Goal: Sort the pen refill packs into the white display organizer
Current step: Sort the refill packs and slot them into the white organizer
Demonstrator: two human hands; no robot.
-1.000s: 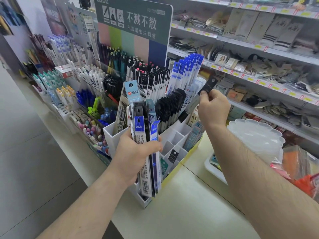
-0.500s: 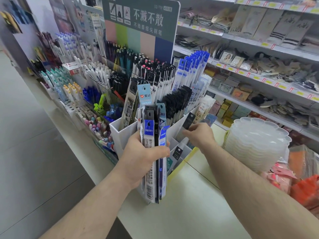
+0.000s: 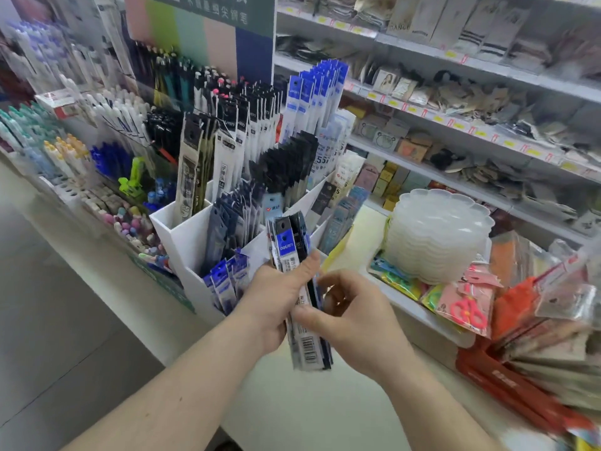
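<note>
My left hand grips a bundle of pen refill packs upright, blue and black headers on top, barcodes at the bottom. My right hand has come to the bundle from the right, and its thumb and fingers pinch the packs near the middle. Just behind the hands stands the white display organizer. Its compartments hold blue packs at the front, dark packs in the middle and taller black and blue packs behind.
A stack of clear scalloped trays stands on the counter to the right, beside packaged scissors and orange packs. Pen displays fill the left side. Store shelves run behind. Bare counter lies below my hands.
My right hand has left the organizer's right compartments without the dark pack it held and has come back to the bundle. The view has dropped and moved closer to the organizer.
</note>
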